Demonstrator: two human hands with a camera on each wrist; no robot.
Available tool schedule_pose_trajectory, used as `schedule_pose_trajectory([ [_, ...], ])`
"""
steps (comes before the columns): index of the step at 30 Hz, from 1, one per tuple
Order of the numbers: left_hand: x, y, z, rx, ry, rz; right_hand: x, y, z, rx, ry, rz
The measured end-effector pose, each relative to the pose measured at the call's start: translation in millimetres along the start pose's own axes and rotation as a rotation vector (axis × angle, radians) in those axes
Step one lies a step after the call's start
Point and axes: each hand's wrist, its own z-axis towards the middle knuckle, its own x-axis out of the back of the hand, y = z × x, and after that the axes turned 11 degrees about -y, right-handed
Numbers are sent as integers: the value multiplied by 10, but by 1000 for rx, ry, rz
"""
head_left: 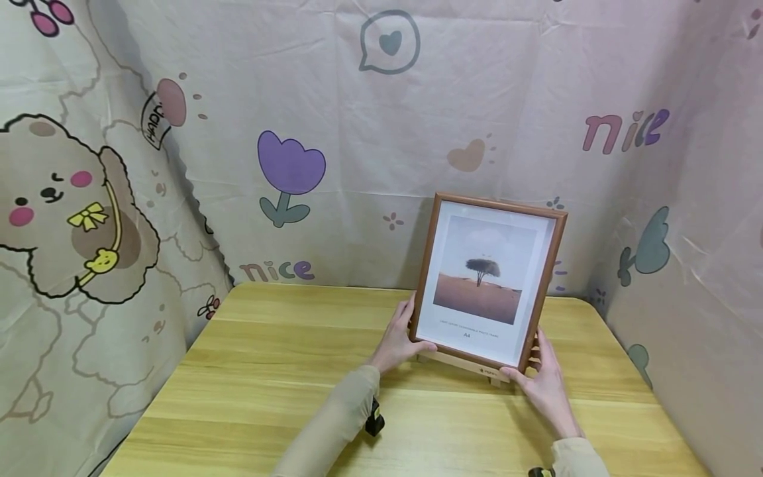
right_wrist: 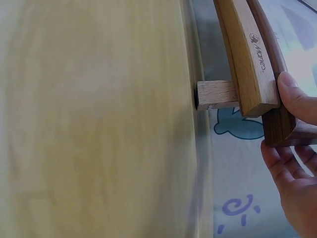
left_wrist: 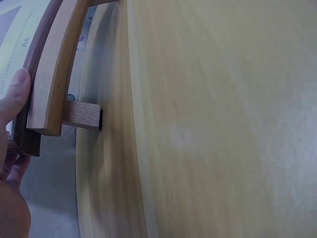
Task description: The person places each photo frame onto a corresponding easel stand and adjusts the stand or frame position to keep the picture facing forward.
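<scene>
A brown-edged picture frame (head_left: 480,285) with a print of a tree on red ground leans back over the table. Its lower edge sits against the ledge of a small wooden easel (head_left: 456,363). My left hand (head_left: 396,343) grips the lower left corner, thumb on the front. At the lower right corner, my right hand (head_left: 545,387) holds the frame the same way. Both wrist views show the easel's ledge (left_wrist: 52,74) under the frame, with short feet (right_wrist: 217,94) below it. The frame hides the easel's upper part.
The light wood table (head_left: 256,371) reaches back to a patterned cloth (head_left: 357,225) hanging behind it. More cloth (head_left: 703,278) hangs along the right side and the left. Black wrist devices (head_left: 374,419) sit at the sleeves.
</scene>
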Motion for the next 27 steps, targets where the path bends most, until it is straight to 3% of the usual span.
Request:
schedule_pose_trajectory([
  [13, 48, 36, -74, 48, -69, 17, 31, -42, -14, -34, -83, -31],
  [19, 89, 33, -97, 63, -126, -31, 52, -74, -22, -108, -183, 73],
  [27, 123, 44, -115, 98, -180, -55, 26, -66, -37, -168, -215, 169],
])
